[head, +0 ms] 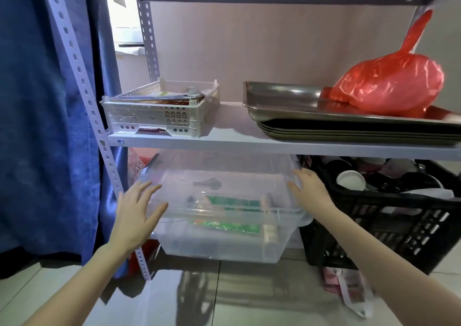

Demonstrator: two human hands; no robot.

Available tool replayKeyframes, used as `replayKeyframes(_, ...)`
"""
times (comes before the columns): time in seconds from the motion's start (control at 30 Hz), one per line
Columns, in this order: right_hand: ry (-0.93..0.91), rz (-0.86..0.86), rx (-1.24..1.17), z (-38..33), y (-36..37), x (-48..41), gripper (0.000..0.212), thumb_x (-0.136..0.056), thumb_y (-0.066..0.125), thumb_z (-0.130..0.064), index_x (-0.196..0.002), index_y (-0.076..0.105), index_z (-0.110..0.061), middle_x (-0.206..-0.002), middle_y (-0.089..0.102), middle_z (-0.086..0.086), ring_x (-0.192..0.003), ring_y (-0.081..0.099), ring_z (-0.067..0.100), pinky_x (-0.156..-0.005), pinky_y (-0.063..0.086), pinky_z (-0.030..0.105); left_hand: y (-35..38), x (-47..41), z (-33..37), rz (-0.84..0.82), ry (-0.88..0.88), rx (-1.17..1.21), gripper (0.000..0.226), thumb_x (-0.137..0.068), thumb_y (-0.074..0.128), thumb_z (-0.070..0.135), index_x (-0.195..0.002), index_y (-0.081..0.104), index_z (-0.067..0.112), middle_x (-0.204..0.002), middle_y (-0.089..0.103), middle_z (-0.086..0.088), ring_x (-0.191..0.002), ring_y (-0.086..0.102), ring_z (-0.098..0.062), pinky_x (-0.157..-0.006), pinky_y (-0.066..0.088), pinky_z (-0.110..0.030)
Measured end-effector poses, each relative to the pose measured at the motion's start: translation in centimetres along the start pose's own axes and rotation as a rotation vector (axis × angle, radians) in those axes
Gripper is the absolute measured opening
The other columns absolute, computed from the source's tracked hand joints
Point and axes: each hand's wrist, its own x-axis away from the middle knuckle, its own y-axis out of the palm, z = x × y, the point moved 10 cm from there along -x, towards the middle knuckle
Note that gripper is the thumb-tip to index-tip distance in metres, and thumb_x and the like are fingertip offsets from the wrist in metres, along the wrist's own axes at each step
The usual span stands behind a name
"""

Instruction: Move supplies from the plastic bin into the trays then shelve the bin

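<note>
Clear bin point(224, 241) on floor point(232, 298) under shelf board point(224, 143) - long axis looks front-to-back, near end poking out. Both hands open: left hand point(136, 213) at left rim, right hand point(310, 190) flat on right rim. Tight sides - post point(109, 166) left, black crate point(374, 226) right.

Your left hand point(136, 211), at the left side of the plastic bin point(224, 238), was bare, and so was your right hand point(309, 191) at the bin's right side. Your left forearm point(82, 276) and right forearm point(379, 246) were bare too, from the wrists to the lower edge of the view, nearer you than the bin, and slim in outline. Each hand showed you its back, with the thumb plain to see. The fingers point(147, 188) were slender. Their nails were too blurred to tell.
</note>
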Motion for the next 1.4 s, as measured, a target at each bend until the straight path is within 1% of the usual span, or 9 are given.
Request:
replayKeyframes(0.17,-0.403,-0.082,0.247,-4.9,1.8,8.2,0.050,-0.087,0.058,-0.049,-0.133,0.050,-0.031,-0.141,0.049,-0.001,-0.130,0.044,0.019,-0.108,0.030,0.036,0.2,2.7,2.5,0.013,0.235,-0.113,0.043,-0.091,0.046,0.040,-0.126,0.058,0.017,-0.126,0.057,-0.008,-0.117,0.053,-0.031,-0.099,0.037,-0.057)
replayKeyframes(0.27,-0.425,-0.035,0.418,-5.3,2.6,9.2,0.047,-0.091,0.056,-0.039,-0.137,0.045,-0.032,-0.139,0.051,-0.006,-0.125,0.047,0.018,-0.109,0.030,0.042,0.2,2.4,2.6,0.123,0.209,-0.104,0.033,-0.086,0.067,0.011,-0.119,0.063,0.011,-0.120,0.061,-0.013,-0.111,0.057,-0.037,-0.099,0.034,-0.063)
replayKeyframes(0.37,-0.403,0.042,0.437,-5.8,2.4,8.0,0.044,-0.094,0.054,-0.030,-0.137,0.046,-0.031,-0.137,0.054,-0.005,-0.122,0.050,0.020,-0.108,0.032,0.043,0.7,0.5,2.7,0.129,0.178,-0.097,0.038,-0.080,0.071,0.001,-0.117,0.065,0.009,-0.117,0.062,-0.015,-0.110,0.058,-0.037,-0.101,0.031,-0.065)
replayKeyframes(0.6,-0.320,0.031,0.439,-5.0,3.2,2.1,0.044,-0.096,0.049,-0.026,-0.139,0.042,-0.032,-0.137,0.052,-0.004,-0.126,0.044,0.019,-0.109,0.030,0.047,3.2,-5.0,2.1,0.029,0.111,-0.134,0.034,-0.086,0.065,0.007,-0.119,0.063,0.012,-0.119,0.061,-0.013,-0.110,0.056,-0.037,-0.102,0.031,-0.064)
replayKeyframes(1.0,-0.299,0.126,0.358,-3.9,3.9,-2.3,0.043,-0.090,0.057,-0.015,-0.132,0.053,-0.022,-0.131,0.058,0.003,-0.122,0.049,0.025,-0.107,0.029,0.052,6.5,-9.5,1.5,-0.085,0.012,-0.158,0.035,-0.089,0.061,0.011,-0.123,0.058,0.013,-0.125,0.059,-0.015,-0.114,0.053,-0.036,-0.101,0.038,-0.060)
replayKeyframes(1.13,-0.273,-0.006,0.438,-4.9,3.8,-1.8,0.043,-0.094,0.051,-0.018,-0.137,0.047,-0.019,-0.140,0.050,0.005,-0.132,0.041,0.023,-0.109,0.025,0.047,6.3,-9.5,1.9,-0.302,-0.010,-0.246,0.048,-0.090,0.060,0.030,-0.135,0.046,0.021,-0.143,0.046,-0.010,-0.128,0.044,-0.032,-0.106,0.033,-0.052)
replayKeyframes(1.2,-0.264,-0.083,0.424,-6.3,3.0,-1.2,0.042,-0.095,0.048,-0.019,-0.136,0.047,-0.015,-0.136,0.054,0.008,-0.128,0.044,0.024,-0.102,0.034,0.040,4.9,-9.3,2.5,-0.371,-0.024,-0.222,0.052,-0.091,0.058,0.033,-0.139,0.042,0.023,-0.149,0.038,-0.009,-0.131,0.042,-0.031,-0.105,0.036,-0.046)
replayKeyframes(1.3,-0.161,-0.249,0.345,-8.9,0.8,-0.2,0.040,-0.096,0.045,-0.023,-0.135,0.047,-0.015,-0.133,0.055,0.007,-0.122,0.046,0.025,-0.094,0.043,0.041,1.4,-9.1,4.2,-0.461,-0.081,-0.138,0.049,-0.092,0.056,0.033,-0.138,0.042,0.024,-0.142,0.046,-0.008,-0.118,0.052,-0.028,-0.089,0.047,-0.040)
replayKeyframes(1.4,-0.100,-0.360,0.310,-12.6,-3.7,-0.4,0.035,-0.096,0.044,-0.028,-0.130,0.051,-0.019,-0.132,0.054,0.006,-0.120,0.048,0.025,-0.094,0.044,0.041,-3.5,-10.8,6.5,-0.528,-0.113,-0.150,0.046,-0.093,0.052,0.035,-0.137,0.042,0.024,-0.136,0.051,-0.007,-0.113,0.056,-0.027,-0.081,0.046,-0.037)
